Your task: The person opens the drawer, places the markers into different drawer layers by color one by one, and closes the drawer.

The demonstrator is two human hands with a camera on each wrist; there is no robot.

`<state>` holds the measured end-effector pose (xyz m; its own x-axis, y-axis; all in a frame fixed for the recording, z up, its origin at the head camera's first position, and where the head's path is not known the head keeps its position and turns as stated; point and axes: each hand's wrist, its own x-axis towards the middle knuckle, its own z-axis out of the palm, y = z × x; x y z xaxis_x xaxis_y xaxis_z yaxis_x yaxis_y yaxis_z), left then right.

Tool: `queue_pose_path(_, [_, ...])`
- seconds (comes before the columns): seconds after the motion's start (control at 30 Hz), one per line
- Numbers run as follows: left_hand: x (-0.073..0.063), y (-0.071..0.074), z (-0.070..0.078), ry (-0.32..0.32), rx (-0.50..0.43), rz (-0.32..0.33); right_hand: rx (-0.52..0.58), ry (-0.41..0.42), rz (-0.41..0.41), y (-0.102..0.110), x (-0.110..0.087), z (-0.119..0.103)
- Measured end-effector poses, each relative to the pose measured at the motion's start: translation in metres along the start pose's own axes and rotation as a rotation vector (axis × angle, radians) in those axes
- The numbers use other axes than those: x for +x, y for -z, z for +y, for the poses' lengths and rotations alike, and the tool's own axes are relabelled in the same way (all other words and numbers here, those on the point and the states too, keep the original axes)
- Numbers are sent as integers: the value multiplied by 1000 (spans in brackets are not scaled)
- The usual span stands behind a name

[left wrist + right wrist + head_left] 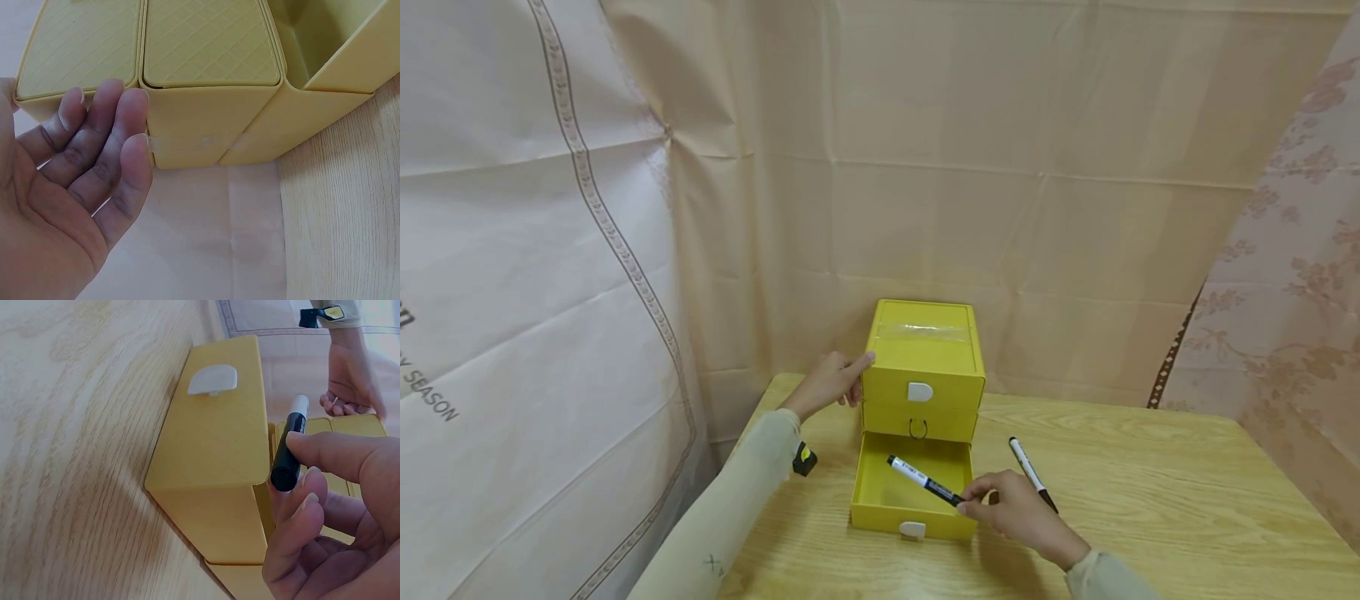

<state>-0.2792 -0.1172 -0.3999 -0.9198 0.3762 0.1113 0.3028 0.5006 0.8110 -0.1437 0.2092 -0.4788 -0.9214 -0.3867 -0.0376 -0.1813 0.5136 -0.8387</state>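
Observation:
A yellow drawer cabinet (928, 354) stands on the table with its bottom drawer (880, 475) pulled out. My right hand (1018, 512) pinches a whiteboard marker (917, 477) by its dark end, between thumb and fingers. The marker slants over the open drawer, its black tip pointing left; in the right wrist view the marker (290, 444) is beside the drawer's front panel (209, 431). At the cabinet's left side, my left hand (831, 383) rests with its thumb on the top edge. In the left wrist view its fingers (103, 128) lie loosely bent against the side wall.
Another white and black marker (1032, 473) lies on the wooden table (1150, 492) right of the drawer, partly behind my right hand. Clear tape (925, 332) crosses the cabinet's top. Cloth curtains (925, 150) hang behind and at both sides. A small black device (805, 459) sits at my left wrist.

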Motion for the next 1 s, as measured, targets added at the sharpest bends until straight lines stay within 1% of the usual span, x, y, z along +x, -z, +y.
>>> queue_pose_path(0.23, [0, 0, 0, 0, 3, 6, -49, 20, 1, -3, 4, -3])
queue_pose_path(0.6, [0, 0, -1, 1, 3, 2, -85, 59, -36, -4, 8, -4])
queue_pose_path(0.8, [0, 0, -1, -5, 4, 3, -119, 85, -31, -4, 8, -5])
queue_pose_path(1.0, [1, 0, -2, -7, -8, -9, -152, 89, -34, -5, 9, -3])
